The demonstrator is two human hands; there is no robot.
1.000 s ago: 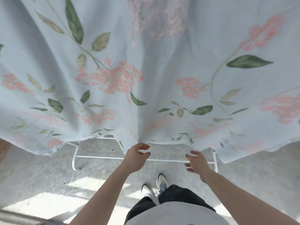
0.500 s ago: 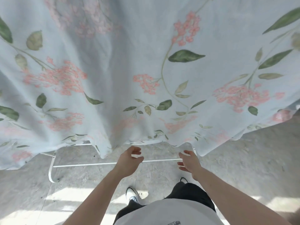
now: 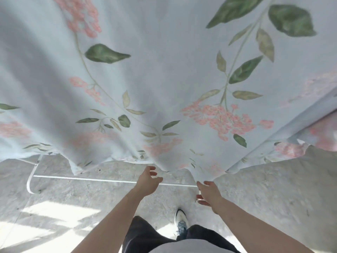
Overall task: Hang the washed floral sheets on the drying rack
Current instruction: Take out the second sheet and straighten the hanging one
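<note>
A pale blue floral sheet (image 3: 164,79) with pink blossoms and green leaves hangs over the drying rack and fills the upper part of the view. Its lower hem ends just above my hands. The rack's white base bar (image 3: 82,178) shows on the floor below the hem. My left hand (image 3: 148,181) reaches toward the hem with fingers loosely spread and holds nothing. My right hand (image 3: 207,194) is open just under the sheet's lower corner, its fingertips close to the cloth; contact cannot be told.
The floor (image 3: 273,189) is grey concrete with sunlit patches at the lower left. The rack's curved white foot (image 3: 29,185) stands at the left. My shoe (image 3: 181,220) and dark trousers are below, close to the base bar. A second fold of the sheet (image 3: 310,139) hangs at right.
The view has shifted right along the sheet and come closer. Both hands moved with it and opened from loosely curled to spread fingers near the hem.
</note>
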